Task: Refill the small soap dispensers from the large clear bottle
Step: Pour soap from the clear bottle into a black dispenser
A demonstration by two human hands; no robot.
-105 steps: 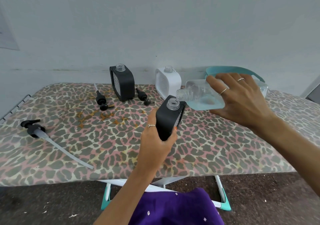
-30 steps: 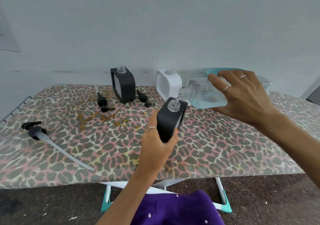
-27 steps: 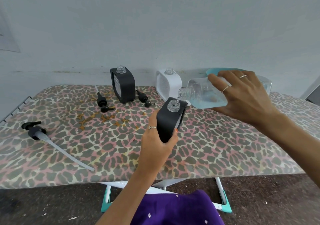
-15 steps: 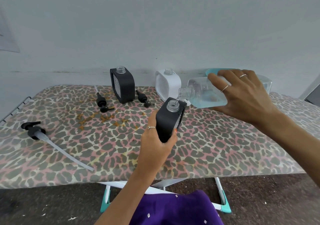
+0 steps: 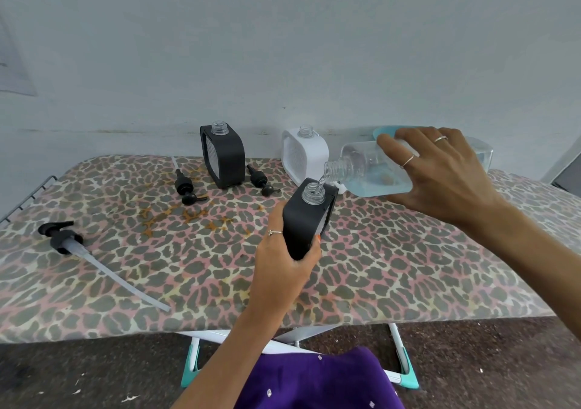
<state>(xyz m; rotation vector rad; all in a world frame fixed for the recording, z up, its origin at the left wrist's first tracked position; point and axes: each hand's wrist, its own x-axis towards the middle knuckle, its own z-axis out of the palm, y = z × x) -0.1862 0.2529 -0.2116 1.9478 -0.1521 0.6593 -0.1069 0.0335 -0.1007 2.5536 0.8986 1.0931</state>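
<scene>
My left hand (image 5: 283,264) grips a small black soap dispenser (image 5: 306,217), tilted, with its open clear neck up. My right hand (image 5: 440,173) holds the large clear bottle (image 5: 361,173) on its side, pale blue liquid inside. The bottle's mouth sits just above the dispenser's neck, and a thin stream runs between them. A second black dispenser (image 5: 224,154) and a white dispenser (image 5: 304,154) stand uncapped at the back of the board.
Two small black pump heads (image 5: 185,187) (image 5: 261,184) lie near the back dispensers. A large black pump with a long tube (image 5: 66,240) lies at the left. A teal-rimmed clear container (image 5: 481,154) stands behind my right hand. The leopard-print ironing board (image 5: 157,267) ends close to me.
The clear bottle came down and tipped further, bringing its mouth onto the dispenser's neck. Liquid now runs into the dispenser. Both hands have stayed nearly still over the last second.
</scene>
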